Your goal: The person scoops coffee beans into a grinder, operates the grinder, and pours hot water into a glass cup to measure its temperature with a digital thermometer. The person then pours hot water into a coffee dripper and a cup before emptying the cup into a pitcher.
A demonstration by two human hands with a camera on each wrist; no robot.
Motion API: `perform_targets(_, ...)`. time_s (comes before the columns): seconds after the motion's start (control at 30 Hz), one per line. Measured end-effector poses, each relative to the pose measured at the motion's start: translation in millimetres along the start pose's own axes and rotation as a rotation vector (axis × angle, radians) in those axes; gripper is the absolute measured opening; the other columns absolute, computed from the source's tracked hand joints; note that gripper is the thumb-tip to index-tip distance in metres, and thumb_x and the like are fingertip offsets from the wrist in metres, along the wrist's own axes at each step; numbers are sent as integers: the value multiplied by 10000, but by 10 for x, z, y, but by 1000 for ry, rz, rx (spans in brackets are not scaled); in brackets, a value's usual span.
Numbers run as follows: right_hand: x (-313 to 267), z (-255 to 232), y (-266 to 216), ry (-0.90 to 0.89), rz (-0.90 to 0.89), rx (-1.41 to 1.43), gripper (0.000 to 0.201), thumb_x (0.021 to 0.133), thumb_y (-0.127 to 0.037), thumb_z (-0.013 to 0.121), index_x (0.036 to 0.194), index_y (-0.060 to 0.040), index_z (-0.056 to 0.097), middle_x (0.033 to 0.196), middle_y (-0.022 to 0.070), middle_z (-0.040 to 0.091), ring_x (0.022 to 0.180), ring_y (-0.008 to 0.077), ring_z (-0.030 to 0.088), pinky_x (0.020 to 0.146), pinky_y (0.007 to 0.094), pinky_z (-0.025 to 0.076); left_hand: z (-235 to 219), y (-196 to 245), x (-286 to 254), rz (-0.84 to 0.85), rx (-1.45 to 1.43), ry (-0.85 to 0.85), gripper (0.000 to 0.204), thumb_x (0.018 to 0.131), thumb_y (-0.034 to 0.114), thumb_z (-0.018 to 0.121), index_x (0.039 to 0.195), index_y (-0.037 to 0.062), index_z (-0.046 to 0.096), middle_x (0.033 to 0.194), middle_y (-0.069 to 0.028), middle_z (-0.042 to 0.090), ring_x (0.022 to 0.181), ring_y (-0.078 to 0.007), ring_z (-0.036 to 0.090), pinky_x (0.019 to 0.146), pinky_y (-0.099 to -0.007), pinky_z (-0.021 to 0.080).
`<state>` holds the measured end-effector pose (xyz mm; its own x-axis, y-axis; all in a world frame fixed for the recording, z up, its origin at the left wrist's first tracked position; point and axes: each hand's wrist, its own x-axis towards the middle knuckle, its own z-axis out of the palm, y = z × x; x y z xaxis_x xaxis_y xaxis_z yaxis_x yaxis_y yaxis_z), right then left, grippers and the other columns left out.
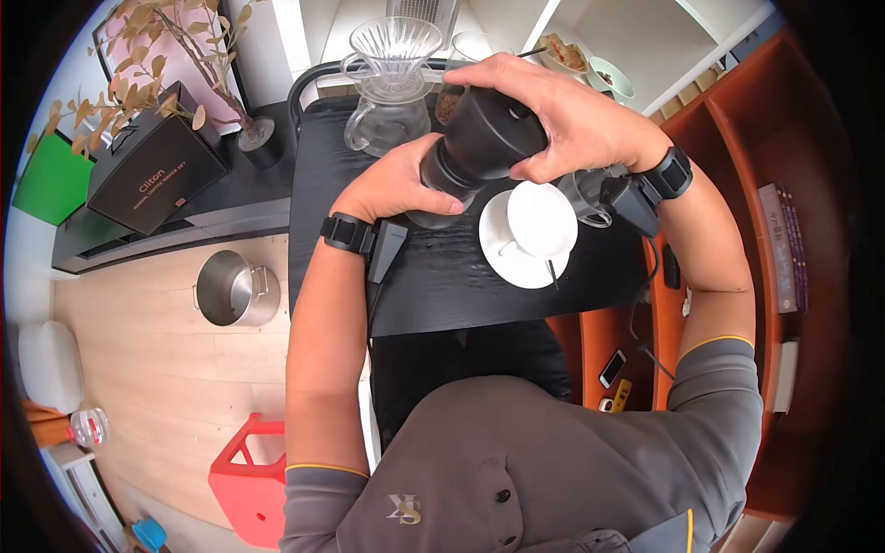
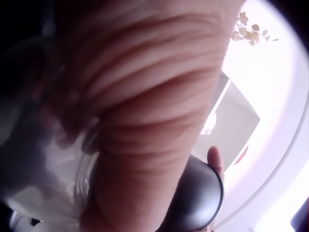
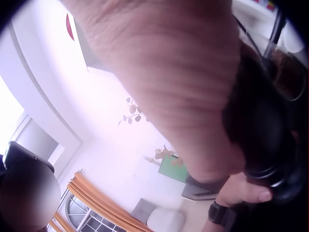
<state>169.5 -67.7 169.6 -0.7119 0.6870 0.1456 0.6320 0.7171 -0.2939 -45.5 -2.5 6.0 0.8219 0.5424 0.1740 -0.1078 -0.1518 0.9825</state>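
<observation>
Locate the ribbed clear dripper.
In the head view, the ribbed clear dripper sits on the glass server at the far left of the black table, beyond the left hand.

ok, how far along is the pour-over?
Looks done: the glass dripper sits on the carafe; the white cup is on its saucer.
In hand: what looks like a black grinder, left hand gripping low, right hand high. Can't tell if it's ground.
Likely left: loading the dripper and brewing; no coffee shows in dripper or carafe.
</observation>
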Motion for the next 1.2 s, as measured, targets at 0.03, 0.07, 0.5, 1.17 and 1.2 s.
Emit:
perform_targets(0.03,-7,10,-14,14,10,-12,880,669,-265,772,1446,-27,435,1333,211,534,1155,346,595,986,401,486,-8,1,1,-3,0,-1,814,601,237,911,1291,-16,560,1122,-97,680,1047,-193,635,962,-329,486)
perform_targets(0.07,-19,29,-33,15,11,-10,880,669,-265,772,1446,-27,435,1333,211,534,1155,346,595,986,401,486,-20,3,4,-34,22,-27,840,620,219,901,1341,-1,530,1192,-82,651,1104,-182,599,1007,-332,453)
perform_targets(0.5,-118,167,-39,227,166,-59,971,753,-556,791,1460,-8,412,1190,241,610,1081,349,637,923,403,506,21,3,6,8,73,15,788,618,237,903,1287,-8,566,1112,-98,685,1032,-191,637,946,-325,487)
perform_targets(1.17,-154,174,-87,173,181,27,853,725,-334,798,1442,-36,445,1260,205,561,1147,322,591,977,378,478,21,63,7,-62,62,-51,885,645,169,892,1413,22,478,1272,-58,617,1169,-165,561,1065,-333,411)
perform_targets(1.2,-151,187,-86,194,210,32,844,732,-277,814,1459,-71,436,1261,168,567,1159,288,581,996,375,464,21,65,7,-56,65,-52,886,643,171,895,1412,22,480,1269,-55,619,1165,-165,563,1063,-333,413)
